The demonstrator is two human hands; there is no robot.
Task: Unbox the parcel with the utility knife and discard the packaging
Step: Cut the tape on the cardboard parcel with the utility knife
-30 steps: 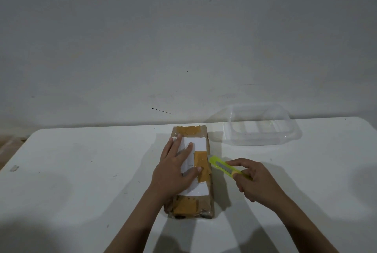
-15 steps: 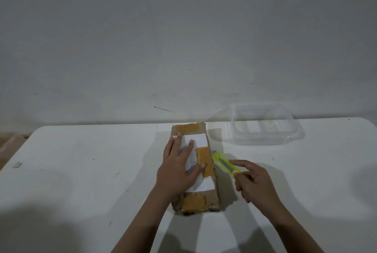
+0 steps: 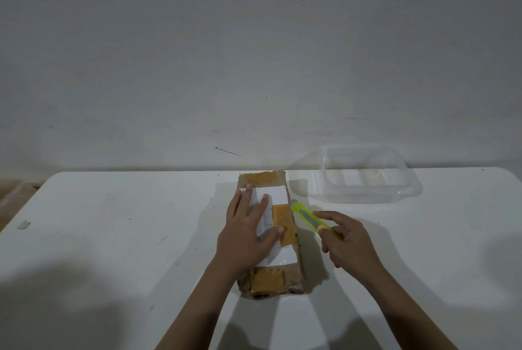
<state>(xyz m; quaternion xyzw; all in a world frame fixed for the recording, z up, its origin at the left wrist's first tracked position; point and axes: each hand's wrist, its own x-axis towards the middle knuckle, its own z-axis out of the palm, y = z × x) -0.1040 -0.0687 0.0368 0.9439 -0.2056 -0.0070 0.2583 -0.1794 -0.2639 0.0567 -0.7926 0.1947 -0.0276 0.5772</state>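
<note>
On the white counter (image 3: 113, 236) the left hand (image 3: 248, 232) presses flat, fingers straight, on the taped parcel (image 3: 282, 214), the right hand (image 3: 348, 241) grips a yellow utility knife (image 3: 309, 218) beside it, a clear tub (image 3: 367, 177) beyond.

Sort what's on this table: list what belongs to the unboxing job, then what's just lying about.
Job:
- brown cardboard parcel with orange tape and white label, pressed flat by the left hand
- yellow-green plastic utility knife, held in the right hand, its tip at the parcel's right edge

Lying about:
- clear plastic rectangular container, far right
- small grey scrap, left table edge
</note>
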